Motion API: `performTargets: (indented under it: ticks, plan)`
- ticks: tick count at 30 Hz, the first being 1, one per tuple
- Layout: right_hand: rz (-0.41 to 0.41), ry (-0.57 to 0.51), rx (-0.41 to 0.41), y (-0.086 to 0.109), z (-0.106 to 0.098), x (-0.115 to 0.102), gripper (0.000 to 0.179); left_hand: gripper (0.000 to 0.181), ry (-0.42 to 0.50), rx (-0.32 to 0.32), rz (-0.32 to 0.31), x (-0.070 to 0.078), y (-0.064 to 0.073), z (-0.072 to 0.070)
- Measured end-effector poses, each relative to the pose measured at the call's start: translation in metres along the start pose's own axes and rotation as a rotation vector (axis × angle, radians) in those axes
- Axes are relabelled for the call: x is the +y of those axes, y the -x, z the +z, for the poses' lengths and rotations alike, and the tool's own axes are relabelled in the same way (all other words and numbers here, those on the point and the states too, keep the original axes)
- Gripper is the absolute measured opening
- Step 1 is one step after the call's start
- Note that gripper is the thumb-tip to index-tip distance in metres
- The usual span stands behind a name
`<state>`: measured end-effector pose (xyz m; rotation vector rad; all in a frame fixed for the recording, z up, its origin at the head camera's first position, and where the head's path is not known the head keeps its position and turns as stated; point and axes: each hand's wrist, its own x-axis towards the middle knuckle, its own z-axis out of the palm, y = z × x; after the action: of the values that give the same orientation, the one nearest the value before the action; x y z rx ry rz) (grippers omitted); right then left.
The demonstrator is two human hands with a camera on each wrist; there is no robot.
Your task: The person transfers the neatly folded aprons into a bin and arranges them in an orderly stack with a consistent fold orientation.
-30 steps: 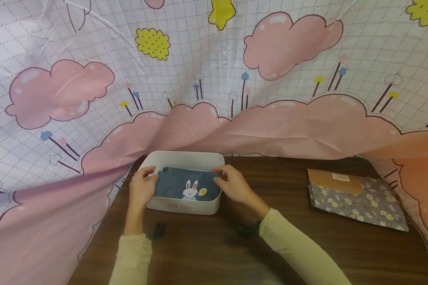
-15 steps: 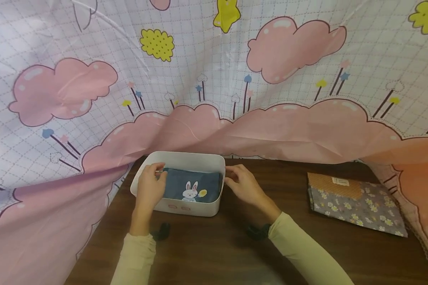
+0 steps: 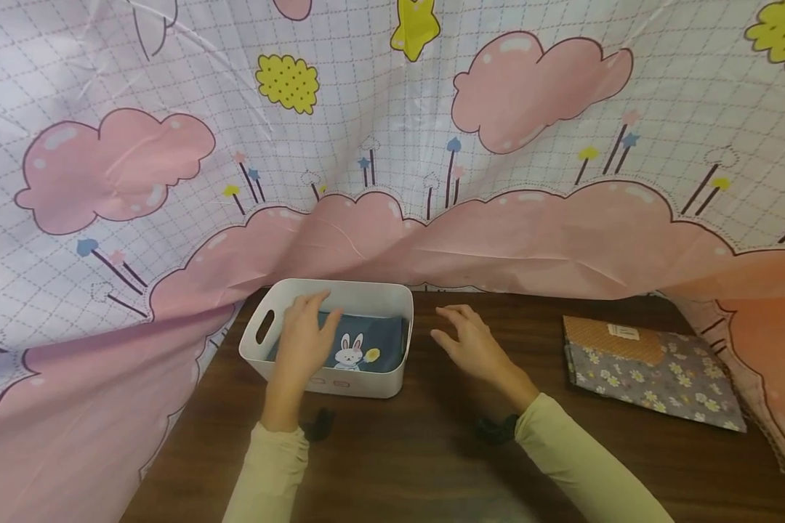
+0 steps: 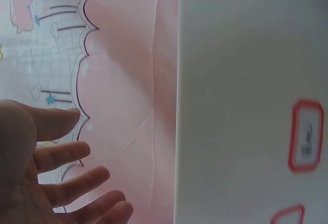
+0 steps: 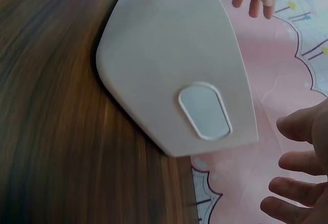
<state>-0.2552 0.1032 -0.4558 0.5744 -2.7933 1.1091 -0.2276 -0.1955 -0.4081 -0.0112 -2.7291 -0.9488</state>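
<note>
A white plastic storage basket (image 3: 366, 383) with an oval handle hole in its left end stands on the dark wooden table. Inside it lies a folded dark blue cloth (image 3: 376, 338) printed with a white rabbit holding a yellow shape. My left hand (image 3: 304, 334) hovers over the basket's left half, fingers spread and holding nothing, and covers part of the cloth. In the left wrist view its fingers (image 4: 77, 185) are apart from the basket's front wall (image 4: 236, 96). To the right of the basket, my right hand (image 3: 474, 345) is in the air with relaxed, empty fingers.
A folded grey floral cloth (image 3: 654, 378) with a brown patterned panel and a pale label lies at the table's right. The wooden table (image 3: 405, 457) extends in front of the basket. A pink and white cartoon curtain (image 3: 517, 240) hangs behind and along both sides.
Both hands have moved to the right. The left went from the basket's left end to above the cloth; the right drew away from the right rim. The cloth's left part was tucked flatter into the basket.
</note>
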Motion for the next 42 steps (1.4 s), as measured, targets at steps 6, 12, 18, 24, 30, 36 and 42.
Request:
performTargets:
  ticks: [6, 12, 18, 24, 30, 36, 42]
  plan:
    - [0.037, 0.029, -0.004, 0.005, -0.009, 0.012, 0.058, 0.058, 0.025, -0.025, 0.022, 0.014, 0.000, 0.006]
    - [0.062, 0.083, -0.010, 0.010, -0.019, 0.021, 0.068, 0.060, 0.027, -0.058, 0.070, 0.024, 0.002, 0.014]
    - [0.093, 0.116, -0.024, 0.015, -0.031, 0.028, 0.073, 0.065, -0.008, -0.109, 0.104, 0.037, 0.005, 0.026]
    - [0.101, 0.128, -0.063, 0.019, -0.042, 0.031, 0.076, 0.069, -0.058, -0.128, 0.155, 0.049, 0.012, 0.037]
    - [0.131, 0.174, -0.075, 0.026, -0.048, 0.042, 0.079, 0.072, -0.076, -0.179, 0.170, 0.066, 0.019, 0.045]
    - [0.154, 0.237, -0.062, 0.032, -0.061, 0.054, 0.082, 0.076, -0.122, -0.227, 0.209, 0.080, 0.025, 0.054]
    - [0.181, 0.292, -0.042, 0.036, -0.072, 0.070, 0.087, 0.077, -0.143, -0.221, 0.260, 0.093, 0.030, 0.067]
